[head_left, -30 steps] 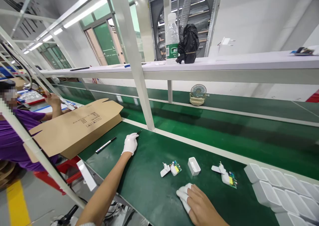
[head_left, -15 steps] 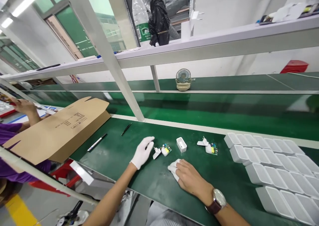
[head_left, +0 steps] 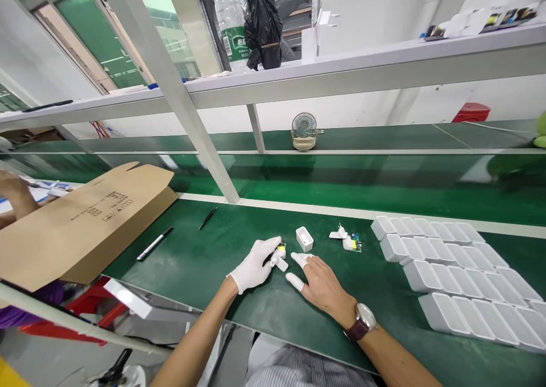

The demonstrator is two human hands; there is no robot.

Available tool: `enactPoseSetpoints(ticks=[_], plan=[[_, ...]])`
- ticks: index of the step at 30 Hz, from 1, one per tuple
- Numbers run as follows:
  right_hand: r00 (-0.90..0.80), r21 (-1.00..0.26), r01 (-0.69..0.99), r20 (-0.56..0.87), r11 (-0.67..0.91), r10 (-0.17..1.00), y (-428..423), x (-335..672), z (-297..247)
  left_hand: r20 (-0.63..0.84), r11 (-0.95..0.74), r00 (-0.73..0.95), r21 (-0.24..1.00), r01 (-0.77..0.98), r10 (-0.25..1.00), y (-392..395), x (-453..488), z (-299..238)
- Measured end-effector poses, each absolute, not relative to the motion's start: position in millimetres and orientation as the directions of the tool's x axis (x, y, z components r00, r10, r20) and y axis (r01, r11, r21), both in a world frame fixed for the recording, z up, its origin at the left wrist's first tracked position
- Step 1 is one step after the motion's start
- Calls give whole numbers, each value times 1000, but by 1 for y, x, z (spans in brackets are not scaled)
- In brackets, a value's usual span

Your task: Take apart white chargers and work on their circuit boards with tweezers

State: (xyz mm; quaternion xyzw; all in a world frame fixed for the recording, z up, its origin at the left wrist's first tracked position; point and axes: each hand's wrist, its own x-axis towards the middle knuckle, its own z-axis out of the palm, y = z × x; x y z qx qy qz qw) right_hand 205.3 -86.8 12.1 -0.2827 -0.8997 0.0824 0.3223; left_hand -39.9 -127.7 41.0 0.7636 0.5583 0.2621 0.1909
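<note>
My left hand, in a white glove, has its thumb and fingers closed around a small circuit board with a yellow component. A white plastic piece sticks out beside it, and the fingers partly hide both. My right hand wears white covers on some fingertips and a wristwatch. Its thumb and index finger are apart, with nothing between them, just right of the board. Beyond the hands stands a small open white plastic case. A second circuit board with white pieces lies farther right.
Rows of white plastic cases stand at the right. A cardboard box, a marker pen and black tweezers lie to the left. A small fan sits behind. At the far left another person's hand shows.
My left hand has moved right and closed on the near circuit board, which has turned. The right hand's fingers have spread apart and shifted towards it. The view has swung slightly right.
</note>
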Motion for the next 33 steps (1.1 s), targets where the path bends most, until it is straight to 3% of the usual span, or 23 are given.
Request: enactPoseSetpoints(ticks=[4, 10, 13, 17, 22, 28, 33], plan=[[-675, -326, 453, 482, 829, 559, -88, 207, 16, 4, -237, 315, 670, 704, 949, -126, -36, 47], [-731, -379, 437, 379, 816, 567, -91, 206, 25, 69, -302, 339, 639, 707, 938, -123, -19, 56], [-763, -337, 457, 328, 823, 558, -95, 212, 23, 68, -266, 308, 699, 664, 949, -126, -6, 57], [-775, -279, 496, 284, 822, 564, -100, 236, 17, 81, -322, 396, 737, 594, 915, -121, -7, 59], [-773, -326, 500, 249, 802, 583, -99, 255, 23, 211, -234, 111, 749, 620, 971, -86, -9, 45], [-814, -357, 442, 225, 823, 535, -89, 244, 28, 96, -137, 99, 767, 627, 990, -45, 24, 23], [-757, -399, 463, 286, 792, 587, -77, 263, 32, 94, -26, -82, 797, 603, 992, -27, 16, 26]])
